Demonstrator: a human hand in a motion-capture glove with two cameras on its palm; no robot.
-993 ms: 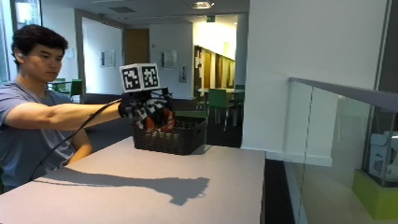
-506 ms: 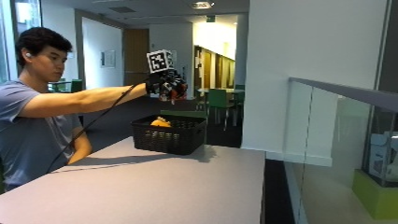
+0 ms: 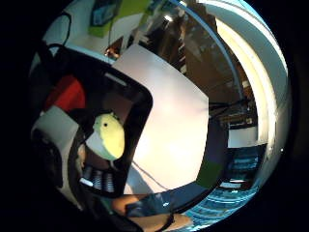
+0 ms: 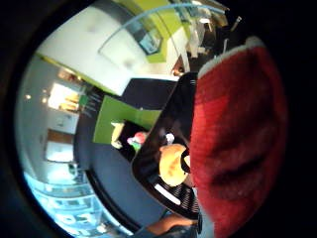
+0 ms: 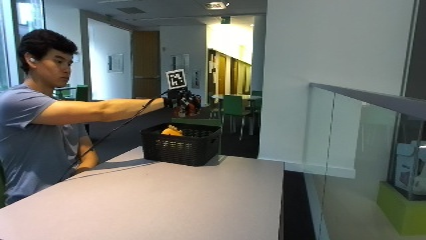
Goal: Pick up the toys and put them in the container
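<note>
The gloved right hand [image 5: 184, 102], gripping a red plush toy [image 4: 237, 139], had risen from the black slatted plastic basket [image 5: 181, 145] to hang above it; release seemed imminent.

The open top of the black plastic mesh basket [image 5: 181, 145] is partly taken up by a yellow soft toy [image 5: 172, 131]; bare pale surface [image 5: 166, 200] is left beside it, bounded by a glass railing [image 5: 353, 150].

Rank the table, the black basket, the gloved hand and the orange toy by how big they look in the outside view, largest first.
1. table
2. black basket
3. gloved right hand, holding a red toy above the basket
4. orange toy, only partly visible above the basket rim, so its rank against the hand is unsure
</note>
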